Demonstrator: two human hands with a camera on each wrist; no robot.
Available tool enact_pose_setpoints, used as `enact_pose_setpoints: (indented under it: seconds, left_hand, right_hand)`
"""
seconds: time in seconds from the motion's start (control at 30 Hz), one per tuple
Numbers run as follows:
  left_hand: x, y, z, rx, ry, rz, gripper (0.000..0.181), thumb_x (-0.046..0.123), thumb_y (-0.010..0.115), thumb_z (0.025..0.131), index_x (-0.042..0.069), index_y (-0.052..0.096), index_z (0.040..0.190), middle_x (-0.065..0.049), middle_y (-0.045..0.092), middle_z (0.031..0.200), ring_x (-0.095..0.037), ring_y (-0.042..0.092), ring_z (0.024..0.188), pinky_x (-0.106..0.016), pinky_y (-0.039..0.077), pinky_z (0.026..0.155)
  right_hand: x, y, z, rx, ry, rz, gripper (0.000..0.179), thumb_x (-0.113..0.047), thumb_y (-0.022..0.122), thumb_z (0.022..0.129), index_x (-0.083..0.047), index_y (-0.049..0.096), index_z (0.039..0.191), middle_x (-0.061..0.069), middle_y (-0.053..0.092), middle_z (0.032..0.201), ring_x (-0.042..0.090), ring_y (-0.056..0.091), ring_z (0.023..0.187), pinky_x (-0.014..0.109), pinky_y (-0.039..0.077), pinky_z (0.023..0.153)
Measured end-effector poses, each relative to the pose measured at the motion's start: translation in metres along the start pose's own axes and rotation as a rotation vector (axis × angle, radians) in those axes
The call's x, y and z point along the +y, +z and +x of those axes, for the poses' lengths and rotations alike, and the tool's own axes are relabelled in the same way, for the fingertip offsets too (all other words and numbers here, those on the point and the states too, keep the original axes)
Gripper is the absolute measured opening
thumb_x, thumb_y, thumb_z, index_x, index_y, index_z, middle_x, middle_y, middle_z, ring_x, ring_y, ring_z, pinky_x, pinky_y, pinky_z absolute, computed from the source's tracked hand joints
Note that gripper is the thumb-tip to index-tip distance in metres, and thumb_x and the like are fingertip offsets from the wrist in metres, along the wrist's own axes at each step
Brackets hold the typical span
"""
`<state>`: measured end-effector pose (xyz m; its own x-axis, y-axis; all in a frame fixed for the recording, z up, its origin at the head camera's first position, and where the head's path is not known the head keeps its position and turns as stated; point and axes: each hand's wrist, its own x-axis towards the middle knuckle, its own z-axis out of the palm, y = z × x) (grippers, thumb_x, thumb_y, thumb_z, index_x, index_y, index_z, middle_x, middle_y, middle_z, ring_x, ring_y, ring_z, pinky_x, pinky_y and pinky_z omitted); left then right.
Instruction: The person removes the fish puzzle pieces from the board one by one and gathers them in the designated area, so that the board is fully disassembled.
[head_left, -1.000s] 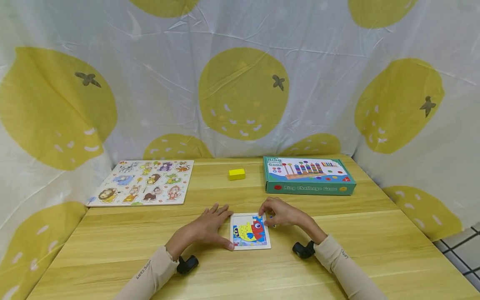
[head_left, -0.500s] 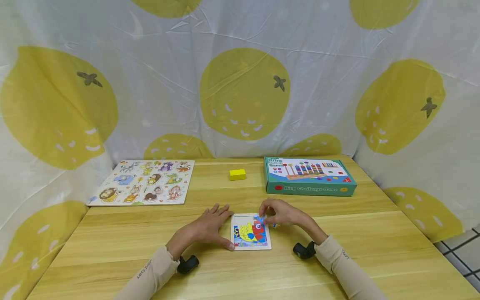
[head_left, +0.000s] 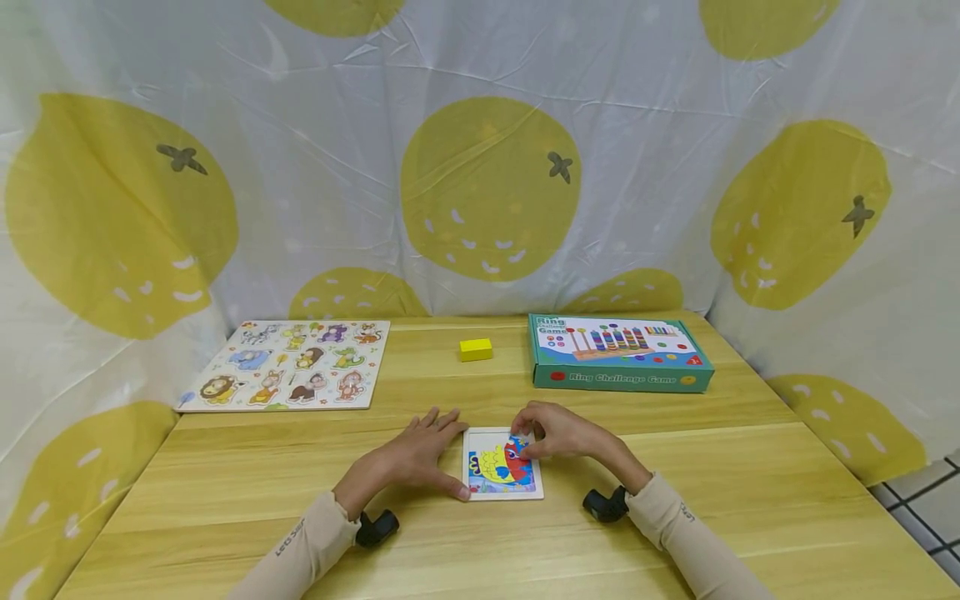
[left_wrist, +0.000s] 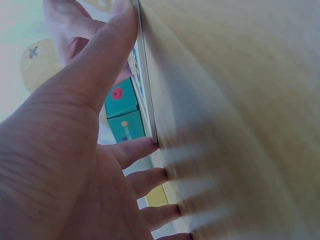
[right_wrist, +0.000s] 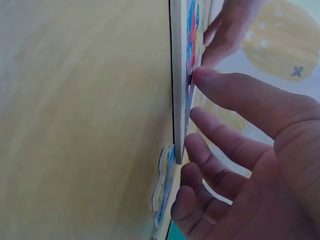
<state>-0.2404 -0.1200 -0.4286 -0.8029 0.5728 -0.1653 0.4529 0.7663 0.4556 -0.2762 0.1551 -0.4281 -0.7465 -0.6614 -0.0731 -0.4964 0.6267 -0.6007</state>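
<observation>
Fish puzzle (head_left: 493, 468) lies flat on the bench (head_left: 480, 558), between the person's two hands, showing a yellow body, a red head and a blue fin; a pale bare patch shows at the upper left inside its frame. Well to the left of the puzzle and farther back lies a white animal board (head_left: 327, 372), with a lion, an elephant, a zebra and other animals on it. Nearer, directly at the puzzle's left side, is the left hand (head_left: 408, 458), released, with fingers spread and fairly straight; its thumb touches the puzzle's near left corner and its forefinger the far left one. A black wrist camera (head_left: 377, 528) sits below that wrist, by a beige sleeve. Straight behind the puzzle stands a yellow block (head_left: 476, 350). Over the puzzle's upper right part is the right hand (head_left: 564, 431), fingers bent, thumb touching the picture; whether it pinches a piece cannot be told. Loose pieces (right_wrist: 163, 185) lie on the bench just beside the puzzle's right edge. Behind the puzzle and to its right rests a green ring game box (head_left: 626, 379).
</observation>
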Motion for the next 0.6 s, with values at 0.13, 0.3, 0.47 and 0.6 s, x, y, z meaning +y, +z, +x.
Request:
enact_pose_setpoints:
  seconds: [0.13,0.3,0.47,0.6]
  left_hand:
    - [-0.0004,-0.0001,-0.0002,0.002,0.003,0.002,0.100,0.064,0.074,0.070,0.012,0.037,0.147,-0.014,0.022,0.158,-0.042,0.010,0.145,-0.060,0.010,0.115]
    - [0.0007,-0.0005,-0.0006,0.002,0.013,0.004,0.100,0.063,0.075,0.070,0.011,0.037,0.147,-0.015,0.022,0.157,-0.042,0.010,0.145,-0.060,0.010,0.115]
    - [0.0009,-0.0009,-0.0007,0.002,0.017,-0.003,0.100,0.062,0.075,0.070,0.010,0.037,0.147,-0.015,0.022,0.157,-0.042,0.010,0.145,-0.060,0.010,0.115]
    - [0.0007,-0.0008,-0.0006,0.001,0.015,-0.007,0.100,0.062,0.075,0.070,0.010,0.036,0.147,-0.014,0.021,0.158,-0.042,0.010,0.145,-0.060,0.010,0.115]
  right_hand:
    - [-0.0015,-0.0003,-0.0014,0.015,0.019,-0.049,0.026,-0.023,0.077,0.079,-0.012,0.065,0.100,-0.003,0.056,0.091,0.015,0.050,0.082,0.025,0.045,0.071]
    - [-0.0022,-0.0005,-0.0022,0.030,0.038,-0.085,0.025,-0.026,0.078,0.078,-0.013,0.065,0.095,-0.003,0.054,0.088,0.015,0.050,0.080,0.026,0.044,0.069]
    - [-0.0022,-0.0006,-0.0012,0.034,0.017,-0.064,0.023,-0.023,0.077,0.080,-0.013,0.065,0.097,-0.003,0.056,0.090,0.015,0.050,0.082,0.026,0.045,0.071]
    - [-0.0009,-0.0037,-0.0015,0.041,0.004,0.009,0.023,-0.019,0.075,0.082,-0.011,0.065,0.102,-0.004,0.060,0.091,0.015,0.053,0.081,0.025,0.049,0.071]
